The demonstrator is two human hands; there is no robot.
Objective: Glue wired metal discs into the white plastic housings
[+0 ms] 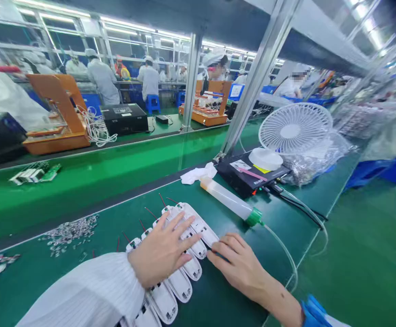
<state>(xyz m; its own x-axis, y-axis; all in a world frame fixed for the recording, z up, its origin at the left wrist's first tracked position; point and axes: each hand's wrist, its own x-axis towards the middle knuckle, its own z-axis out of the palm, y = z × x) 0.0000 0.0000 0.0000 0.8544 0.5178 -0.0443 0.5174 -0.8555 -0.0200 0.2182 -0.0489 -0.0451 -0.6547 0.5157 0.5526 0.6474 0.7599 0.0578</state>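
Note:
A row of white plastic housings [179,285] lies side by side on the green bench, with small circuit parts inside and thin red wires sticking out at their far ends. My left hand [162,250] is palm down over the row, its fingers spread across several housings. At the right end of the row lies the outermost housing [198,222]. My right hand [238,265] has its bent fingers closed at the near end of that housing; the fingertips are partly hidden. The left forearm's white sleeve covers some of the nearest housings.
A syringe-like tube [230,200] with a green cap and hose lies right of the housings, near a black control box [252,175]. Behind stands a white fan [295,129]. Small metal parts [71,231] lie scattered left. A green conveyor [132,168] runs beyond; co-workers sit farther off.

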